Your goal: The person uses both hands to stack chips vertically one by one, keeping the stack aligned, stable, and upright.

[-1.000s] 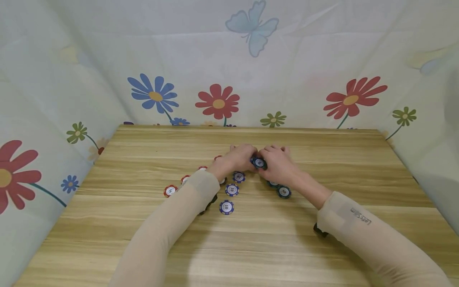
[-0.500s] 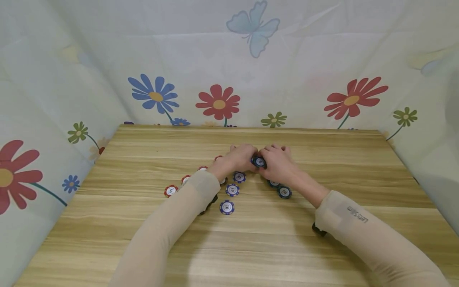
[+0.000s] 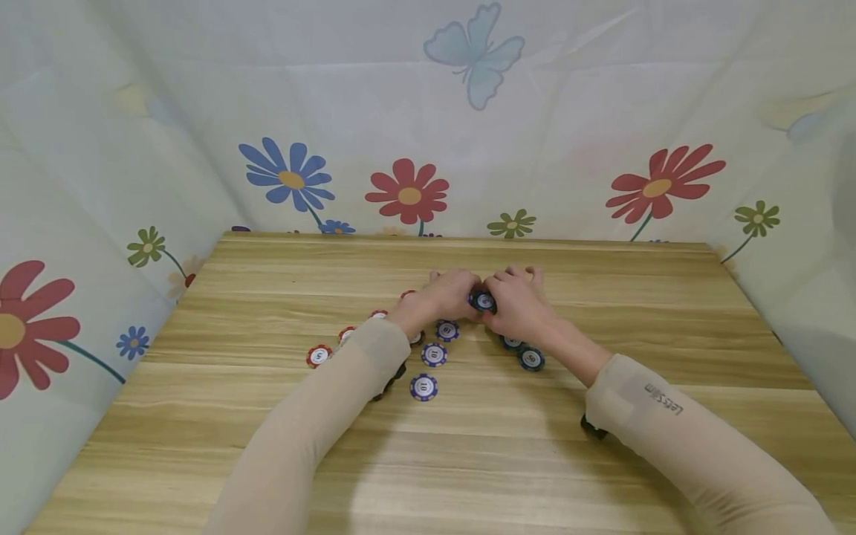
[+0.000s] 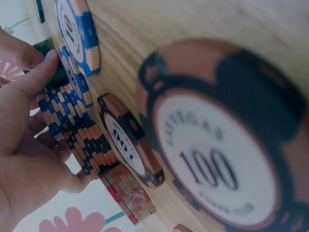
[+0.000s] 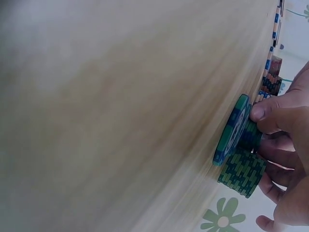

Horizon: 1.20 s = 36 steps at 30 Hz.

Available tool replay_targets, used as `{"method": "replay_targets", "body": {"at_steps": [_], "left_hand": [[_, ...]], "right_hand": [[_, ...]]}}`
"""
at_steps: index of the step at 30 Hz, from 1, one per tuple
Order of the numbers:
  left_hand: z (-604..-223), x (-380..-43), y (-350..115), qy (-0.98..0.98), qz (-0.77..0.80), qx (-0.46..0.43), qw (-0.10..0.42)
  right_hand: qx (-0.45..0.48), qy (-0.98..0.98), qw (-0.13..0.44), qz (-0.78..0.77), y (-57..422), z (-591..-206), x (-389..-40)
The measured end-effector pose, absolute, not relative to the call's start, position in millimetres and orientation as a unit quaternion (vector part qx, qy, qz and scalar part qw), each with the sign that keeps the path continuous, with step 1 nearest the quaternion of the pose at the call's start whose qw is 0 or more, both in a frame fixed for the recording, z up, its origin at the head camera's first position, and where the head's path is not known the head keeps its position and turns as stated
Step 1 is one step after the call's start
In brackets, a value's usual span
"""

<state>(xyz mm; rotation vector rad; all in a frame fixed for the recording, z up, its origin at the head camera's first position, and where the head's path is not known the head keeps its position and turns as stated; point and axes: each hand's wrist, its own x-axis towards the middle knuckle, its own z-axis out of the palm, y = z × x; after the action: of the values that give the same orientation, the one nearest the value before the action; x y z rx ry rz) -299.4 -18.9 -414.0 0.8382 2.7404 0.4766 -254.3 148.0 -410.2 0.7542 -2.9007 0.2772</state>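
My left hand (image 3: pixel 448 293) and right hand (image 3: pixel 518 301) meet over a row of poker chip stacks; a dark green chip stack (image 3: pixel 483 301) shows between them. In the left wrist view, my left thumb is at the green end of the row, with fingers curled behind a blue stack (image 4: pixel 63 111) and a black-and-orange stack (image 4: pixel 91 150). A red stack (image 4: pixel 128 193) stands at the row's other end. In the right wrist view, my right thumb and fingers grip a green stack (image 5: pixel 251 135), next to another green stack (image 5: pixel 241 171). Fingertips are partly hidden.
Blue chips (image 3: pixel 423 387) lie in a line on the wooden table (image 3: pixel 468 461). Red chips (image 3: pixel 319 356) slant away at left, partly under the left arm. Black 100 chips (image 4: pixel 217 159) lie near the left wrist. Green chips (image 3: pixel 531 359) lie by the right wrist.
Both hands stay nearly still around the stacks. My right forearm has shifted slightly left, and the right fingers have moved a little. The chips on the table have not moved.
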Motion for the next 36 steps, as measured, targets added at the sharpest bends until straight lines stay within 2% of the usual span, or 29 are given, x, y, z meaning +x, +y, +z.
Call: {"method": "replay_targets", "body": {"at_steps": [36], "left_hand": [[-408.8,-296.2,-27.8,0.933,0.150,0.308,0.112]], "right_hand": [[0.256,-0.959,0.034,0.113,157.5,-406.6,-254.0]]}}
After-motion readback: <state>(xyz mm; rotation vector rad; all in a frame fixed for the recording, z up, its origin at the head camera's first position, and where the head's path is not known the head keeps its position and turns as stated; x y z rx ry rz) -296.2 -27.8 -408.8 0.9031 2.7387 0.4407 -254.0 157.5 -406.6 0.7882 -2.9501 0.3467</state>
